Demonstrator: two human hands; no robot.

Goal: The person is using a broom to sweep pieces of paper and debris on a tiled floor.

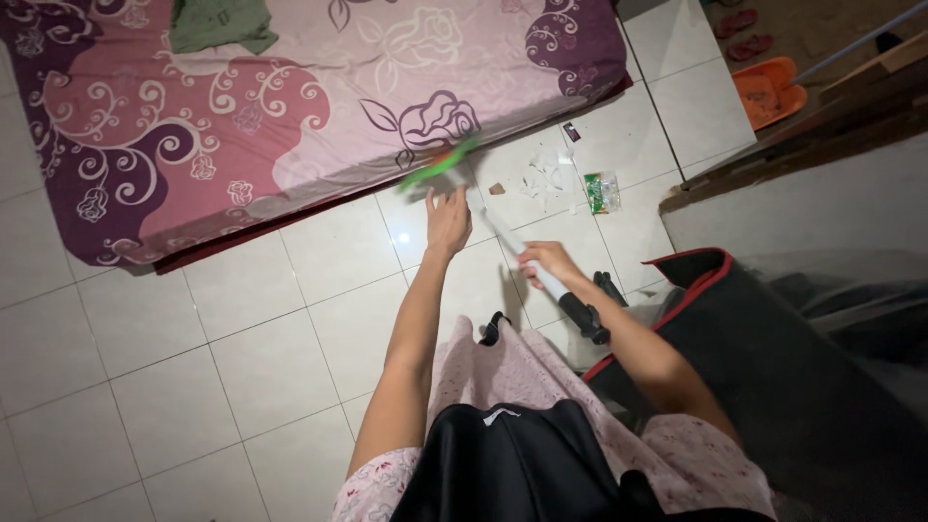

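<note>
Near the centre of the frame the right hand (551,261) is closed around the white shaft of a broom (503,232), its fingers wrapped over the pole just above the black grip at the lower end. The broom runs diagonally from that grip, right of centre, up to a blurred green head (440,162) at the edge of the mattress (290,116). The left hand (448,220) reaches up beside the shaft just below the green head, fingers loosely spread; whether it touches the pole I cannot tell. The mattress fills the upper left of the frame, covered in a pink and purple floral sheet, with a green cloth (220,23) lying at its top edge. On the white tiled floor (242,367) to the right of the broom head lie scraps of torn paper (546,179) and a small green wrapper (601,191). Orange sandals (768,92) sit in the upper right corner.
</note>
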